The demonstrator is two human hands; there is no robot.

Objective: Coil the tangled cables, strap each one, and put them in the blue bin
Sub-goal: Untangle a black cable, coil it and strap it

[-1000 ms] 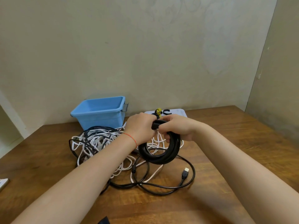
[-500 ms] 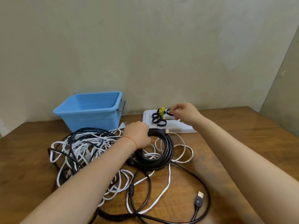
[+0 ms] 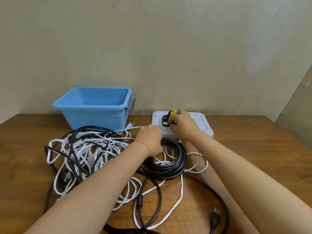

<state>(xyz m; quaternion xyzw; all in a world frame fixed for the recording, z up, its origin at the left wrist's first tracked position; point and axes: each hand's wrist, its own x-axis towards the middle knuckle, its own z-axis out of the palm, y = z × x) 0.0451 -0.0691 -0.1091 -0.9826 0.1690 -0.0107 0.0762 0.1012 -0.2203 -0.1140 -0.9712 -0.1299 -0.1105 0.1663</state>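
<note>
One blue bin [image 3: 94, 108] stands beyond the left hand [image 3: 149, 141]. That hand holds one coiled black cable [image 3: 168, 159] on the table. One white tray [image 3: 200, 122] lies under the right hand [image 3: 182, 125], and there sits a small cluster of straps [image 3: 167, 119]: one yellow, the black ones too bunched to count. Left of the grip, one tangle of white and black cables [image 3: 87, 149], strands too knotted to number. Two plugs show: one white [image 3: 130, 125], one black USB [image 3: 215, 215].
</note>
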